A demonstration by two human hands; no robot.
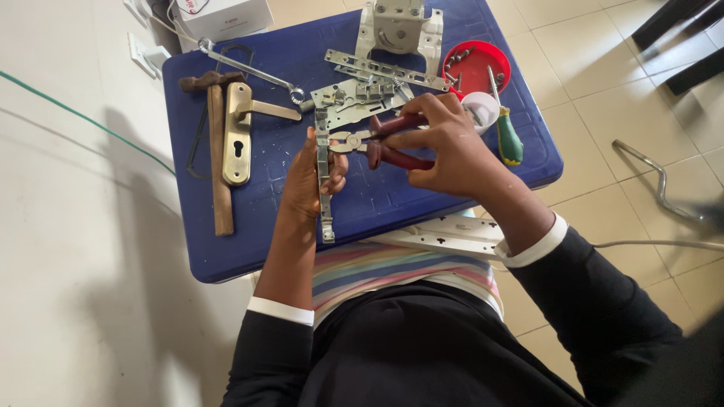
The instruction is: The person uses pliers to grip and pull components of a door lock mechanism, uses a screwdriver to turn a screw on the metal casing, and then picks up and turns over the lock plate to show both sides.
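Note:
My left hand [305, 181] grips a long grey metal lock faceplate [325, 203], held upright over a blue plastic board [264, 241]. My right hand [445, 147] holds pliers [385, 143] with dark red handles. The pliers' jaws point left and meet the faceplate near its upper part. Just behind the pliers lies a grey lock body [354, 98] with small parts inside it.
On the blue board lie a brass door handle plate [238, 132], a wooden-handled hammer [219, 158], a spanner [249, 69], a metal strip [385, 69], a lock case [398, 26], a red dish [477, 64] of screws, a white cup [480, 107] and a green-handled screwdriver [508, 136]. A white box [226, 15] sits on the tiled floor.

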